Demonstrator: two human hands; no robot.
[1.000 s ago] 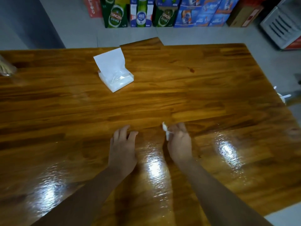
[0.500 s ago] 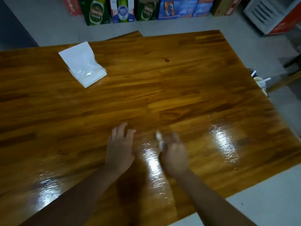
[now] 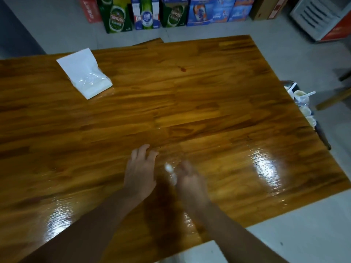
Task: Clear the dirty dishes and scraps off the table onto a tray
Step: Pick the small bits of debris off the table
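Scrap: my right hand pinches a soft, light tissue wad.
Left hand: flat, empty, on the table.

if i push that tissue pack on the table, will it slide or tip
The tissue pack would probably slide easily: it lies flat in slick plastic wrap on a glossy wooden table. It looks soft and light, so it should squash rather than tip. Its raised top sheet would likely flop.

Dim indoor light w/ warm cast. Varnished tabletop throws bright white glare patches near right and near left, so light is overhead. Right hand motion-blurred; left hand sharper, soft shadow btwn them. Wide-angle bends tabletop edges.
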